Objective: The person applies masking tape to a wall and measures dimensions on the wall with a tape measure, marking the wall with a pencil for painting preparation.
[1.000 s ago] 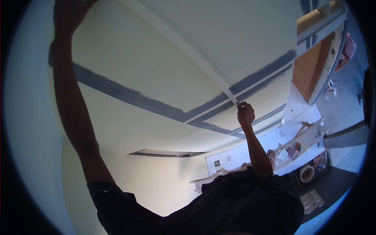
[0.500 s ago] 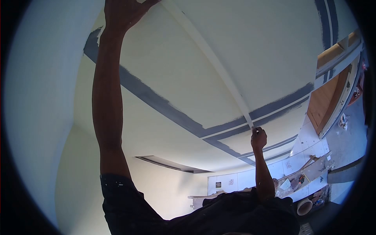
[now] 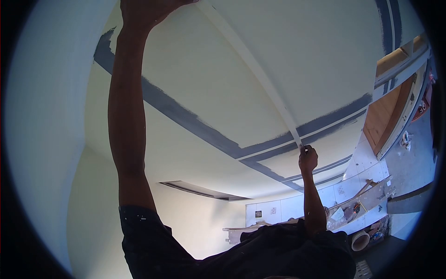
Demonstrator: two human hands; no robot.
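A long white strip (image 3: 260,76) runs across the pale panelled surface with grey painted bands (image 3: 190,123). My right hand (image 3: 308,158) is closed on the strip's lower end, beside the crossing of the grey bands. At the top left, my left hand (image 3: 148,11) is raised against the pale surface, its thumb side close to the strip's upper part. The frame's top edge cuts off most of its fingers, so its grip is hidden.
A recessed rectangular vent (image 3: 204,191) lies below the bands. At the lower right are a splattered plank platform (image 3: 371,200) with small items on it and a round bucket (image 3: 360,242). Wooden panelling (image 3: 385,118) shows through an opening on the right.
My left hand has shifted slightly up and left, its fingers now further out of view. My right hand and the strip's lower end sit slightly higher in the view.
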